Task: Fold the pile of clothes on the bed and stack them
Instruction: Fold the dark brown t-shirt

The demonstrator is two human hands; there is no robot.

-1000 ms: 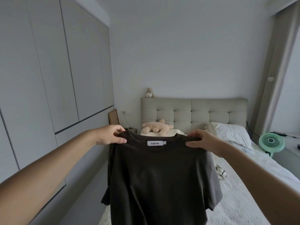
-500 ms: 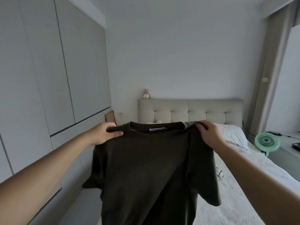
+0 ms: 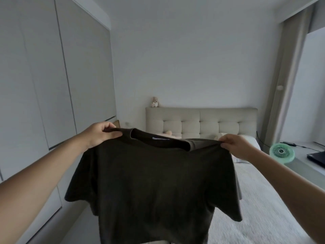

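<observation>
A dark brown T-shirt (image 3: pixel 154 187) hangs spread out in the air in front of me, above the near end of the bed (image 3: pixel 263 205). My left hand (image 3: pixel 101 133) pinches its left shoulder beside the collar. My right hand (image 3: pixel 235 147) pinches its right shoulder, a little lower. Both sleeves hang free at the sides. The shirt's hem runs out of view at the bottom. The shirt hides most of the bed behind it, so no pile of clothes shows.
Grey wardrobe doors (image 3: pixel 52 85) line the left wall. A padded headboard (image 3: pixel 202 122) carries a small teddy (image 3: pixel 155 102), with a pillow (image 3: pixel 249 140) below. A green fan (image 3: pixel 282 153) and a dark laptop (image 3: pixel 316 156) sit on the ledge at right.
My hands have moved apart, stretching the shirt wider. The right hand has shifted outward along the shoulder and the shirt now hangs flatter, with both sleeves spread.
</observation>
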